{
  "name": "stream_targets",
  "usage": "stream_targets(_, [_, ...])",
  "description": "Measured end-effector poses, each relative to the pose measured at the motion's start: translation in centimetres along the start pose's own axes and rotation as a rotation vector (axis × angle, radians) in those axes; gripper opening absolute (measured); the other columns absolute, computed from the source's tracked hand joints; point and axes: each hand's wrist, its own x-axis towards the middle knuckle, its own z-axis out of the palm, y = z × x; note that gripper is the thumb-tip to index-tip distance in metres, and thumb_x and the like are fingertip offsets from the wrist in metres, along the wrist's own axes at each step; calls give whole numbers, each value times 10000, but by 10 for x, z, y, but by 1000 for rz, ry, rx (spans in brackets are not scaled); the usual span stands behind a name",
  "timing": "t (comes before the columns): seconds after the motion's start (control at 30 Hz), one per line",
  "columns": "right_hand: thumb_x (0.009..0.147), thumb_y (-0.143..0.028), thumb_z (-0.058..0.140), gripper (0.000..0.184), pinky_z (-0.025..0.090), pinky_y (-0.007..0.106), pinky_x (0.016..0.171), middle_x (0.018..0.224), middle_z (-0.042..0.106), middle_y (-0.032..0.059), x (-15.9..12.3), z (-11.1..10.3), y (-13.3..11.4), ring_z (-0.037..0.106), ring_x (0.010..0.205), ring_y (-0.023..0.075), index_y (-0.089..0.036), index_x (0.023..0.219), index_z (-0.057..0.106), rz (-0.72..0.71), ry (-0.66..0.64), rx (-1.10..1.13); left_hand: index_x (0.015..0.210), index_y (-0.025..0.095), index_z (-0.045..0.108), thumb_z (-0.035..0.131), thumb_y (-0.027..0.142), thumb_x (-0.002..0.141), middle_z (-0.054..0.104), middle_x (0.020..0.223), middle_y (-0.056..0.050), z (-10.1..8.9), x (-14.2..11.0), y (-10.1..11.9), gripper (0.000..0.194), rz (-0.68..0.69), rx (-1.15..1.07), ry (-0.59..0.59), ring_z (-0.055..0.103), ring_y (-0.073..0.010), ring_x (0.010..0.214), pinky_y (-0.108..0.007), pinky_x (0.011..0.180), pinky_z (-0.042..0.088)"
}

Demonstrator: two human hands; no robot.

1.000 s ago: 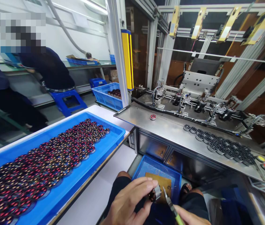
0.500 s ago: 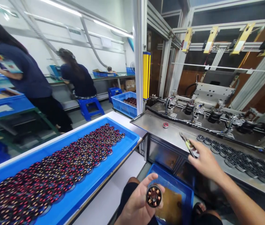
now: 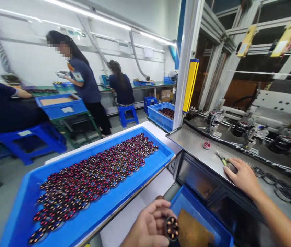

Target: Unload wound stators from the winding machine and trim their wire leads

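At the metal ledge point(image 3: 189, 140): pliers point(image 3: 221, 158) in right hand point(image 3: 244, 176), coil part point(image 3: 172, 228) in left hand point(image 3: 149, 223)

Left hand closed around coil part, pinched between thumb and curled fingers, copper-coloured coils turned toward the camera, over the lower bin point(image 3: 184, 201). Brown sheet point(image 3: 194, 226) inside that bin, just beside the part.

Right hand wrapped on the pliers' green handles, low over the ledge, tips pointing away. Cannot tell if tips touch metal. Just past the tips, on the ledge: single red part point(image 3: 206, 145). To the right of the hand: rows of dark rings point(image 3: 283, 190), partly cut off by the edge. Behind the ledge: machine point(image 3: 284, 101) with black cylinders in clamps, yellow bar point(image 3: 191, 85) on a post.

Left side: long blue tray point(image 3: 158, 162) with many red and copper coil parts packed close. Beyond it: blue crate point(image 3: 158, 118) with more parts. Farther back: standing co-worker point(image 3: 83, 79), seated co-worker point(image 3: 121, 85) on a blue stool point(image 3: 128, 111), another person point(image 3: 1, 99) at far left.
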Motion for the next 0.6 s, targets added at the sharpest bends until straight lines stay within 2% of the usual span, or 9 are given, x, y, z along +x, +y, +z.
stream_targets(0.07, [856,-499,469,506,458,499,1009,1189,675,189,2,5,5,605,1127,350,-117,1108,686,-17,5,0,1210,232,587,855,126,601,661,1070,-37,-19,-6,28,674,60,237,96,705,-171,897,-264,786,529])
stream_targets(0.13, [858,-516,454,524,460,512,1000,1189,670,193,4,10,8,598,1131,362,-117,1110,682,-27,8,-4,1255,223,550,786,127,677,633,1053,-32,-39,3,59,631,155,565,193,696,-163,883,-285,804,536])
stream_targets(0.23, [870,-517,436,523,461,510,997,1198,664,191,6,14,8,595,1136,360,-123,1114,678,-34,12,-16,1289,177,512,690,215,793,648,1076,-65,-71,49,93,528,347,1259,312,672,-199,978,-364,922,525])
stream_targets(0.27, [873,-515,436,520,462,504,997,1196,666,191,6,14,8,598,1134,357,-122,1113,679,-34,15,-21,1278,171,526,686,212,797,654,1093,-75,-81,69,98,509,370,1350,323,649,-221,1033,-408,986,490])
stream_targets(0.37, [876,-501,440,520,462,479,1005,1187,677,190,6,12,5,609,1122,344,-107,1112,685,-36,24,-37,1173,158,611,704,145,761,661,1093,-88,-109,124,91,422,402,1515,287,593,-258,1088,-463,1046,428])
stream_targets(0.43, [884,-490,437,524,462,460,1009,1188,681,186,5,10,4,614,1116,331,-93,1117,688,-41,26,-45,1122,158,642,713,118,751,664,1105,-97,-125,145,79,380,413,1608,252,574,-276,1111,-479,1041,419])
stream_targets(0.6, [886,-474,440,516,463,463,1001,1210,676,177,5,8,3,611,1122,327,-95,1132,688,-29,18,-58,1102,154,637,655,268,883,637,1147,-78,-160,160,60,247,443,1778,246,579,-264,1118,-510,994,443])
